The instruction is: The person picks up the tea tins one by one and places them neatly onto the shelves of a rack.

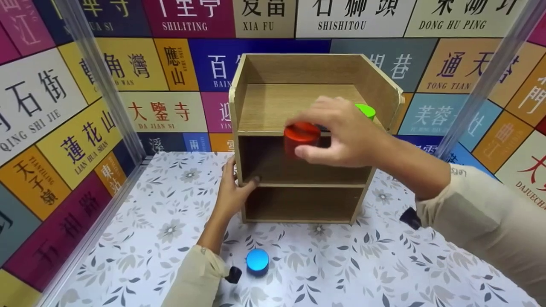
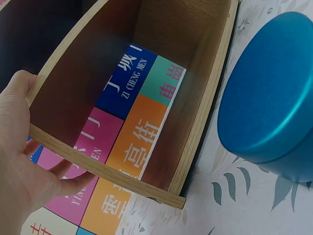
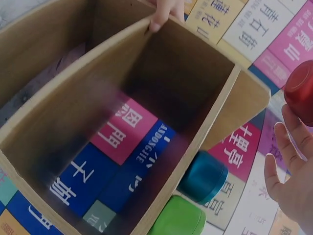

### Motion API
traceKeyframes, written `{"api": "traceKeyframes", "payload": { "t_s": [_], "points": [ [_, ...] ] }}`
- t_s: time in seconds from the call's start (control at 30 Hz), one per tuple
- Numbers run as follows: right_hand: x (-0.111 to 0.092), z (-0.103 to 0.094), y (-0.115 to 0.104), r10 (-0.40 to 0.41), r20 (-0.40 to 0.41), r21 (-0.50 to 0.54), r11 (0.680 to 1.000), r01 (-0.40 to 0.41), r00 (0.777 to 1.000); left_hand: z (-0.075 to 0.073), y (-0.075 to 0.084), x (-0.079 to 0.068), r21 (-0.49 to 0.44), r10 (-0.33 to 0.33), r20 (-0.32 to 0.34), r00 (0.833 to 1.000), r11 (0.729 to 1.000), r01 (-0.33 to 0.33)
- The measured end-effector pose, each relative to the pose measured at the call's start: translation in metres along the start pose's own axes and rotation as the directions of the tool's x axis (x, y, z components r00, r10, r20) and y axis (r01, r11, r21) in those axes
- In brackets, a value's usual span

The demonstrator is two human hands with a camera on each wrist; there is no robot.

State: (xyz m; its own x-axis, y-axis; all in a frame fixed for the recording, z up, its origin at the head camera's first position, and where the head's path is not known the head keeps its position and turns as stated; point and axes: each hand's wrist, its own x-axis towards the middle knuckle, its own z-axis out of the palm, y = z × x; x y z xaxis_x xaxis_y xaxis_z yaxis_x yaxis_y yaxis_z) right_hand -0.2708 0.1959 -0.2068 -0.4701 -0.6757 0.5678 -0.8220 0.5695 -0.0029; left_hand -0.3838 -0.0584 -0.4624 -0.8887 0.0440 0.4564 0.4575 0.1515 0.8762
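The right hand (image 1: 341, 132) is clamped on a red canister (image 1: 294, 143), thumb on its near side and fingers around the far side. That canister is the nearest thing to the grip, raised off the table and overlapping the front edge of the top board (image 1: 290, 102) in the head view; how far it stands from that edge I cannot tell.

Just beyond and to the right of the grip, a green canister (image 1: 365, 111) stands on the board, partly hidden behind the hand. The right wrist view shows a teal canister (image 3: 203, 177) close beside it.

Left of and lower than the grip, the left hand (image 1: 232, 189) holds the shelf unit (image 1: 307, 186), thumb at the front and fingers outside the left side panel (image 1: 236, 115). Below the grip, two compartments face forward, with the middle shelf edge between them. Lower still, toward the wearer, a blue canister (image 1: 257, 261) stands upright on the patterned table (image 1: 170, 196), near the left cuff.

Leftward of the grip, plain wood runs to the left side panel. The right side panel (image 1: 381, 91) bounds the far right, and a raised back panel (image 1: 303, 69) the far side; the front edge has no lip. Farthest away is the colourful lettered wall (image 1: 166, 106).
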Motion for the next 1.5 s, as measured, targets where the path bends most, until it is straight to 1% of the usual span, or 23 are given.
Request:
{"api": "traceKeyframes", "payload": {
  "t_s": [0.13, 0.27, 0.43, 0.63, 0.83, 1.03, 1.17, 1.5],
  "points": [
    [0.011, -0.002, 0.013, 0.031, -0.010, -0.026, 0.999, -0.031, 0.999, -0.001, 0.000, 0.000, 0.024, 0.003, 0.001, 1.000, 1.000, -0.003],
    [0.020, -0.005, 0.023, 0.095, 0.001, -0.051, 0.994, -0.095, 0.995, -0.001, 0.000, -0.001, 0.021, 0.002, 0.003, 1.000, 1.000, -0.002],
    [0.028, -0.004, 0.035, 0.178, 0.016, -0.070, 0.982, -0.176, 0.984, 0.000, 0.000, 0.000, 0.031, 0.007, 0.002, 1.000, 0.999, -0.007],
    [0.034, 0.003, 0.049, 0.268, 0.025, -0.111, 0.958, -0.264, 0.963, -0.001, 0.000, -0.001, 0.036, 0.012, -0.002, 1.000, 0.999, -0.012],
    [0.039, 0.014, 0.060, 0.288, 0.050, -0.178, 0.945, -0.275, 0.956, -0.001, 0.000, -0.001, 0.018, 0.011, -0.005, 1.000, 1.000, -0.011],
    [0.041, 0.020, 0.067, 0.337, 0.086, -0.252, 0.918, -0.306, 0.938, 0.000, 0.002, -0.001, 0.003, 0.005, 0.003, 1.000, 1.000, -0.005],
    [0.040, 0.022, 0.069, 0.359, 0.095, -0.274, 0.906, -0.323, 0.928, 0.000, 0.002, -0.001, 0.010, -0.005, 0.004, 1.000, 1.000, 0.005],
    [0.038, 0.027, 0.071, 0.390, 0.108, -0.320, 0.885, -0.339, 0.914, -0.001, 0.001, -0.001, 0.024, -0.022, 0.011, 1.000, 0.999, 0.022]
  ]
}}
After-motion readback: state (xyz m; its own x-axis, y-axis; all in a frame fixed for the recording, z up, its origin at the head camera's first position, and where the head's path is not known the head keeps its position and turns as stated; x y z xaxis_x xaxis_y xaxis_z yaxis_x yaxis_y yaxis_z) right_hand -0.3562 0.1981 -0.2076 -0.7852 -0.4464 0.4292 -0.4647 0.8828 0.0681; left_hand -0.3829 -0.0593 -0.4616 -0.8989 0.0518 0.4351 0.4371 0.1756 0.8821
